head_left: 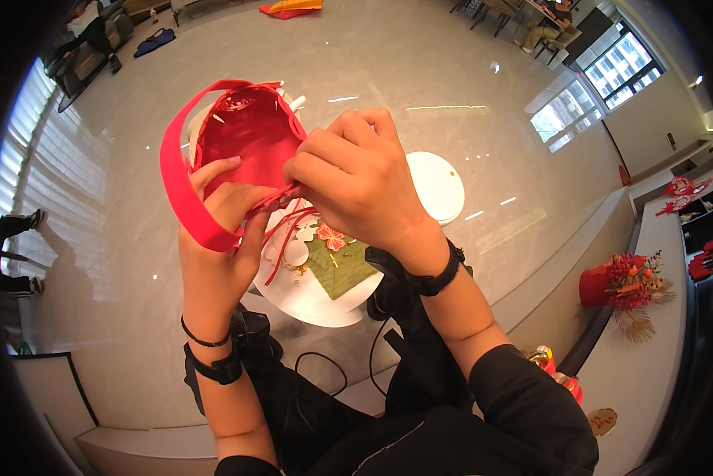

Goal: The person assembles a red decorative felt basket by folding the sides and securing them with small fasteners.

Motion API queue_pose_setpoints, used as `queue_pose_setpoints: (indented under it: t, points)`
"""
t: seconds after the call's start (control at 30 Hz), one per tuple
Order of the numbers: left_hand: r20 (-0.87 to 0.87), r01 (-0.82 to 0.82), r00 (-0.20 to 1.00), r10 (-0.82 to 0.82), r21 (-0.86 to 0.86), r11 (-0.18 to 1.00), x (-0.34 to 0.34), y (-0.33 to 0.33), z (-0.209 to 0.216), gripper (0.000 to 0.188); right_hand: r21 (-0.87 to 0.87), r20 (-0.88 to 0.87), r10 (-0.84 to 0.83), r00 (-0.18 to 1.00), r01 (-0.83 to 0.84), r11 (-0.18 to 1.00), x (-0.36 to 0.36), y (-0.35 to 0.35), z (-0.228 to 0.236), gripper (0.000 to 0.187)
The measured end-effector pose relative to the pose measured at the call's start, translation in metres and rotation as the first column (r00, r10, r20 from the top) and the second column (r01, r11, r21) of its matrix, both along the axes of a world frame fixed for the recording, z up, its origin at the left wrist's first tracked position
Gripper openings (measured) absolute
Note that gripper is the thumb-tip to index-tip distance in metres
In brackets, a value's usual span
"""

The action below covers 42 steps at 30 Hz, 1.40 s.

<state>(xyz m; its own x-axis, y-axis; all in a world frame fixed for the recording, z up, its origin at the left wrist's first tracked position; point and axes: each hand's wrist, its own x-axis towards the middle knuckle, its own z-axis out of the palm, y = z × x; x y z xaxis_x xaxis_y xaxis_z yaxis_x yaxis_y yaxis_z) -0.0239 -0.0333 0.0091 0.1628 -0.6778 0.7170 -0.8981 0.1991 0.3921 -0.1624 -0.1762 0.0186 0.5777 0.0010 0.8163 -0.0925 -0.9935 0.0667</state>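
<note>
A red felt basket [249, 147] with a wide strap handle [178, 178] is tilted open toward me, above a small round white table [317, 311]. My left hand [222, 218] grips its near rim, thumb outside and some fingers reaching inside. Closed at the rim's right side is my right hand [356, 178], its fingertips pinched on the edge; whether a cord is in the pinch is hidden. Thin red cords [272, 266] dangle below the rim. White pegs [296, 103] stick out at the basket's far right side.
On the table lie a green cloth [333, 274], a red flower piece [330, 236] and small gold bits [299, 270]. A white round top [440, 189] stands beyond my right hand. A red flower pot [596, 285] sits on the right ledge. People are farther off.
</note>
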Motion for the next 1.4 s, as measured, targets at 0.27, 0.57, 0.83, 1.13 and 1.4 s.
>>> queue_pose_setpoints:
  t: [0.27,0.57,0.83,1.13,1.4]
  points:
    - [0.134,-0.073,0.988,0.073,-0.007,0.997,-0.006,-0.002,0.008,0.018,0.081,-0.002,0.007,1.000,-0.007,0.997,-0.004,0.002,0.003,0.020]
    - [0.113,-0.221,0.960,0.255,-0.251,0.942,0.002,0.001,-0.008,0.079,0.231,-0.024,0.001,1.000,0.004,0.973,-0.008,0.000,0.002,0.027]
    - [-0.715,0.072,0.677,-0.174,-0.172,0.983,0.019,-0.012,-0.035,0.100,0.875,0.148,0.185,0.972,-0.216,0.433,0.000,-0.004,-0.009,0.011]
    - [-0.898,0.337,0.321,-0.300,-0.188,0.922,0.011,-0.017,-0.050,0.118,0.912,0.358,0.331,0.873,-0.403,0.077,0.006,0.000,-0.018,0.015]
    - [-0.868,0.328,0.173,-0.466,-0.395,0.858,0.013,-0.016,-0.048,0.111,0.858,0.158,0.378,0.912,-0.316,0.404,0.003,-0.007,-0.017,0.023]
